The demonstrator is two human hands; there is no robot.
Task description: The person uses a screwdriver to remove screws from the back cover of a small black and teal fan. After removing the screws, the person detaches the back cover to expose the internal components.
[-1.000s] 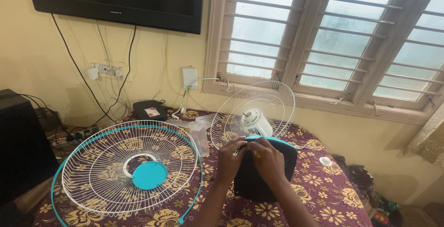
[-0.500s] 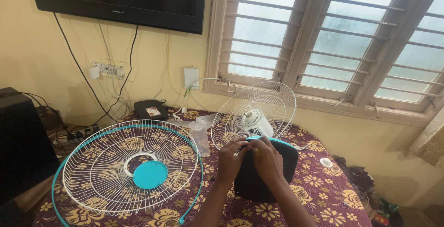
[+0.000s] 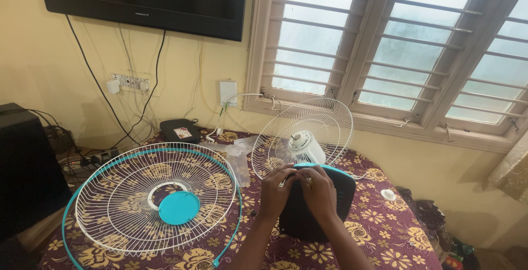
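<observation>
Black fan base (image 3: 316, 209) stands directly under both hands, touching them. Left hand (image 3: 278, 190) and right hand (image 3: 319, 192) pinch together at its teal top edge, fingers curled narrow.

Head view, single camera: worn on the person's head, angled down and forward over the table (image 3: 385, 231) toward the wall and window (image 3: 385, 44); close range (both forearms enter from the bottom edge). No second view shares the scene.
</observation>
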